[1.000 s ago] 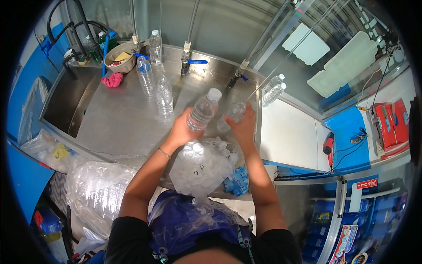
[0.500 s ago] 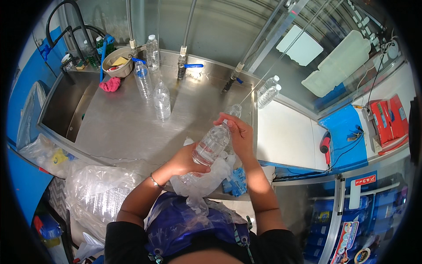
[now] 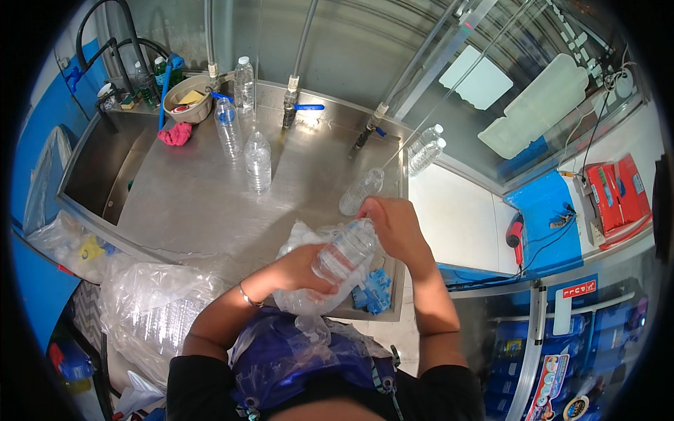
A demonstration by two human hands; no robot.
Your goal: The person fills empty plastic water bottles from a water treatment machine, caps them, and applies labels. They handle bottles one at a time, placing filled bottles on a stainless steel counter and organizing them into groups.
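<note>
Clear plastic fills most of this scene. Both hands close around one empty bottle above the near edge of the steel desk: the left hand grips its lower body, the right hand clamps over its top end. Under it lies a crumpled clear bag with blue scraps just beside it. Another empty bottle lies tilted just beyond the right hand. Three upright bottles stand farther back toward the far edge, near a round bowl holding small items and a pink cloth. Two more bottles lean by the far right corner. A sink sits at the left end, and a large bag of clear plastic hangs below the near left edge.
</note>
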